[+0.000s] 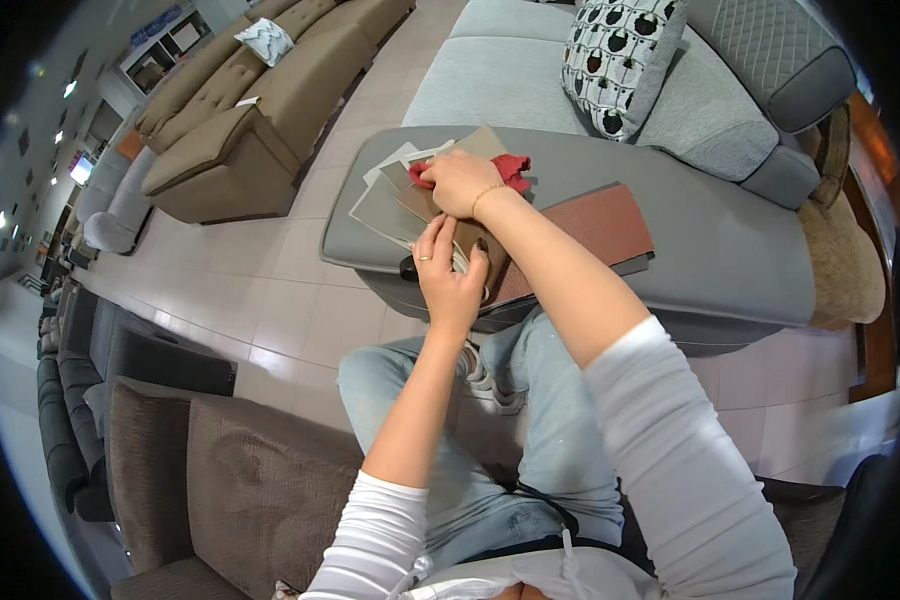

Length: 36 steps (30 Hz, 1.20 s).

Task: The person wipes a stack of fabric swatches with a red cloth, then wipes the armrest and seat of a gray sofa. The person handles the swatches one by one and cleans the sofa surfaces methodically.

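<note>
My right hand (461, 181) is closed on a crumpled red cloth (515, 172), pressed to the far part of a fanned set of upholstery swatches (384, 211). The cloth shows on both sides of my fingers. Nearer to me, my left hand (451, 279) grips the near end of the swatches between thumb and fingers; a ring is on one finger. The fan has pale grey, beige and brown pieces. Beside it on the right lies a reddish-brown leather-like swatch (600, 223) over a grey one. All rest on a grey upholstered seat (727, 259).
A light grey sofa (487, 75) with a patterned cushion (615, 67) adjoins the far side of the seat. Across the tiled floor (270, 277) stands a tan sofa (225, 165). A brown sofa (270, 457) is at my left. My legs are close to the grey seat.
</note>
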Motion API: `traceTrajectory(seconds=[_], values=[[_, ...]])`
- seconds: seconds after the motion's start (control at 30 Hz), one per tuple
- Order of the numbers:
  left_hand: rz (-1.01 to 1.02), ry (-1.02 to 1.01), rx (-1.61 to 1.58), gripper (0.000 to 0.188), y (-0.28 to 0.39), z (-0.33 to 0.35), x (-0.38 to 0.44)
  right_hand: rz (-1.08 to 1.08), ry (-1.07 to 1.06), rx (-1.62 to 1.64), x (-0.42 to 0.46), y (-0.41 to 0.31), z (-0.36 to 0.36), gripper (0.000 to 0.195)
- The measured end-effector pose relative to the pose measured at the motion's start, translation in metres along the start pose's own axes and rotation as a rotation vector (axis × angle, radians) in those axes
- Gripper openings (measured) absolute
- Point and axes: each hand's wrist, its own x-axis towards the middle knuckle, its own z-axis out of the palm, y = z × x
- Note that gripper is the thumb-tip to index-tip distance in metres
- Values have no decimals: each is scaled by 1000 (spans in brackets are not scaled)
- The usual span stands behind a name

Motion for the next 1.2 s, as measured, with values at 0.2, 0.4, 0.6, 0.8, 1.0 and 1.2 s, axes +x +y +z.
traceTrajectory(seconds=[0.2,0.4,0.6,0.8,1.0,1.2], values=[[-26,33,-33,44,-1,7,3,-43,492,44,-21,5,15,31],[-87,59,-27,39,-5,-3,3,-136,754,146,-119,-13,34,39],[-63,41,-61,40,4,-1,5,-197,580,-308,-187,17,30,36],[-50,29,-94,42,-2,2,7,-12,598,-549,-195,119,-6,27],[16,50,-8,44,-4,2,2,50,492,-410,-171,73,-2,25],[71,22,34,47,-12,-4,-1,-134,555,-442,-164,31,33,14]])
